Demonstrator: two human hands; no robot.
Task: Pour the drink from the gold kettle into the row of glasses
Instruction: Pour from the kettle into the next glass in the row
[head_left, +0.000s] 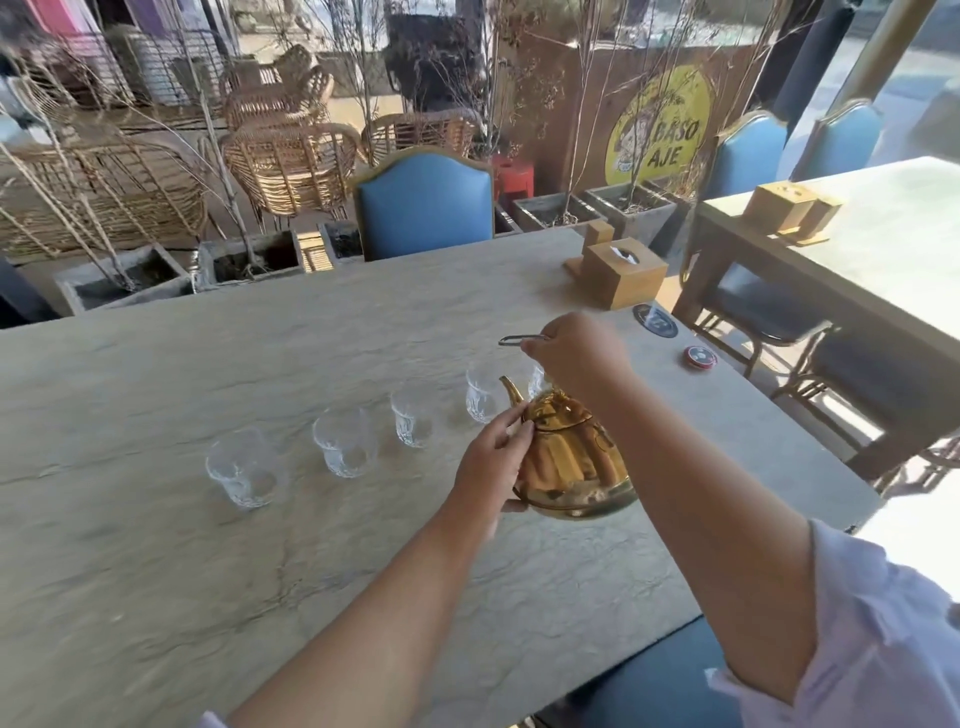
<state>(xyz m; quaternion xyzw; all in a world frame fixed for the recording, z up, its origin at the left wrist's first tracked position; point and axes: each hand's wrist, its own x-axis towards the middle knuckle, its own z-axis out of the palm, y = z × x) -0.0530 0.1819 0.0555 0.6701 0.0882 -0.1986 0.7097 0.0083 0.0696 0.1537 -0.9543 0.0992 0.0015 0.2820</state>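
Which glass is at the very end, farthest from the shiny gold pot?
Look at the long pale stone table with a row of clear glasses running across it. Follow the row leftward, away from the gold kettle. The last glass stands alone at the left end, nearest the camera, with a neighbour on its right only.

In the upper right of your view, a round yellow sign (658, 130) leaning against the wooden wall reads "BASO AJE" in dark letters. The dark round sticker (655, 320) and the small red disc (699, 357) on your table carry markings too small to read.
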